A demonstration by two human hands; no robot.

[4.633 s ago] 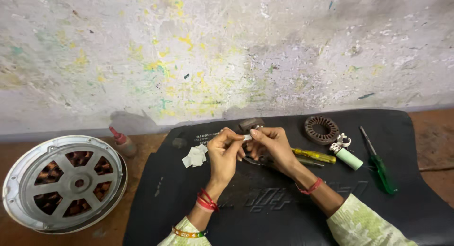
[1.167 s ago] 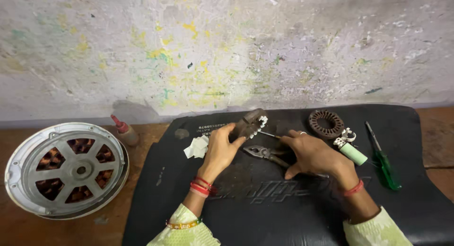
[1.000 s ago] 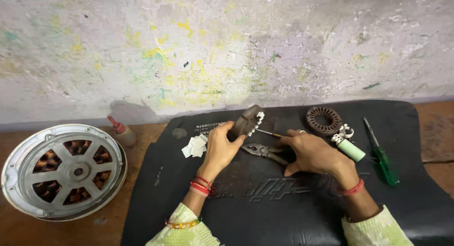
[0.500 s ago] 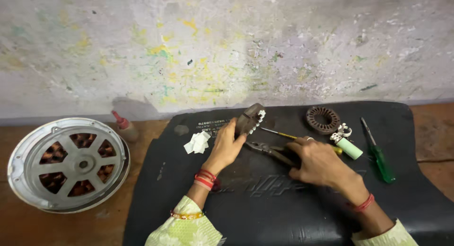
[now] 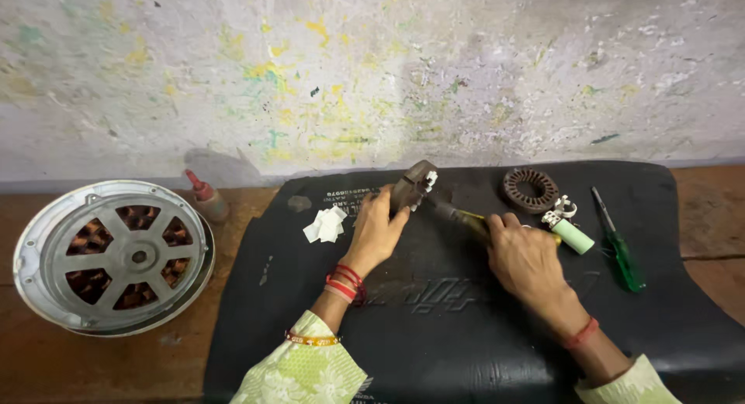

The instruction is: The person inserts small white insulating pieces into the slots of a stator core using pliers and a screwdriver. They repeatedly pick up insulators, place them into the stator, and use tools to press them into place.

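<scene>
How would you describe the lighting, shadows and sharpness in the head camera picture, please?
Head view: soft, even light with no glare; a faint shadow lies on the wall behind the small red-capped bottle. The left hand, right hand and round metal motor housing are fairly sharp. The wide lens bows the black mat's edges near the frame's sides.

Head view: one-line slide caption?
Left hand steadies a small dark part on a black mat while right hand grips yellow-handled pliers.
</scene>
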